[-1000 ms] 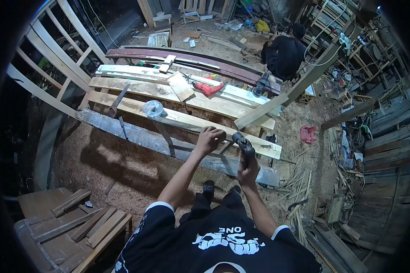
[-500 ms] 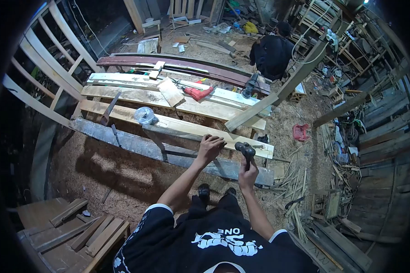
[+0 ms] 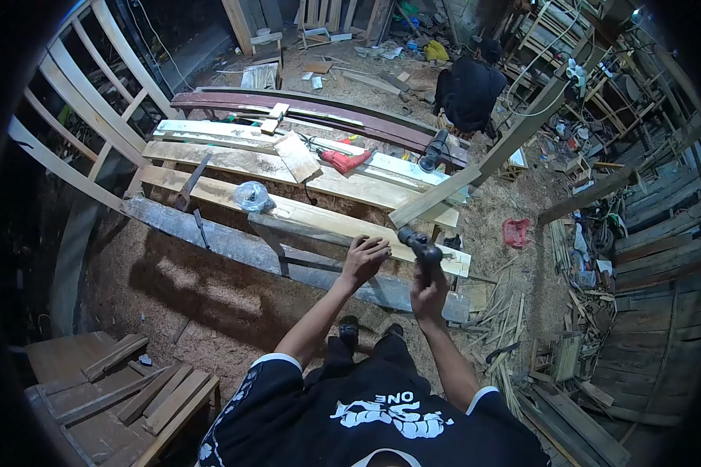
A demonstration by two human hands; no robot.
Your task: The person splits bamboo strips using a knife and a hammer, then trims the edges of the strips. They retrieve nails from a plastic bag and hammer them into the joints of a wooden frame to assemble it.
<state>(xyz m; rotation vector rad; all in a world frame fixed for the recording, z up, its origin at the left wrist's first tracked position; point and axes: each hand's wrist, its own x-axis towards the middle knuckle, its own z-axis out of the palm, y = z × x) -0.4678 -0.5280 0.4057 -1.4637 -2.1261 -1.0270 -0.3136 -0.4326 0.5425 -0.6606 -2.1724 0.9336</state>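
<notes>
My right hand is wrapped round the handle of a dark hammer, whose head is raised near the right end of a pale plank. My left hand is close to the near edge of that plank, fingers curled and bunched; anything between them is too small to make out. A clear plastic bag sits on the same plank further left. Nearer to me runs a grey, weathered board. A handsaw and a dark narrow tool rest at the left.
A red drill and a dark power tool lie on further planks. A wooden post slants across the right. Beyond it, a person in dark clothes crouches. Wood pieces are stacked at lower left; a red basket stands on the shavings.
The hammer's head has turned in my right hand and now angles to the upper left. My left hand has shifted slightly down and right. The whole view has moved a little.
</notes>
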